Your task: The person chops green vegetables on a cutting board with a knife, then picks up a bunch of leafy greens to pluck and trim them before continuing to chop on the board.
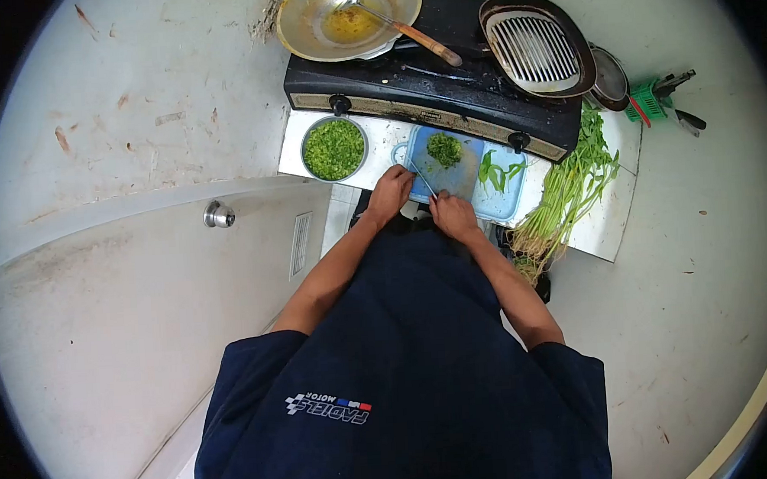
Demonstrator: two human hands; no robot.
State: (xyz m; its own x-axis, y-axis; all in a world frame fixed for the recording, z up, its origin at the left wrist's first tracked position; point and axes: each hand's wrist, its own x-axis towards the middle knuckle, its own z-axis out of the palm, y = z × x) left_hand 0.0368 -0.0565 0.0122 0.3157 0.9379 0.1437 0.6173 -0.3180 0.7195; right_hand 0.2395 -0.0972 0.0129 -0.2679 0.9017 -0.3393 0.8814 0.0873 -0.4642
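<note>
Blue plastic, the cutting board [467,179] lies on a white slab [612,219] on the floor, just in front of a black two-burner stove [445,84]. On the board's far part sits a small heap of chopped greens [445,149], and a few whole leaves [497,174] lie to its right. The left hand [390,194] rests at the board's near left edge, fingers curled down onto it; whether it pins anything beneath them cannot be told. The right hand [453,217] is closed round the handle of a knife [422,178]. The thin blade runs from that hand up and to the left, its long axis slanting across the board, tip pointing away from the person toward the board's far left corner, ending just short of the chopped heap.

Left of the board, touching the stove's front, stands a round metal bowl [334,148] full of chopped greens. Right of the board, a bundle of long-stemmed greens [568,197] lies on the slab, leafy tops toward the stove and roots toward the person. On the stove's left burner stands a wok [303,22] holding yellow residue and a wooden-handled spatula [407,32]; on the right burner lies a dark pan with a ribbed rack [536,48].
</note>
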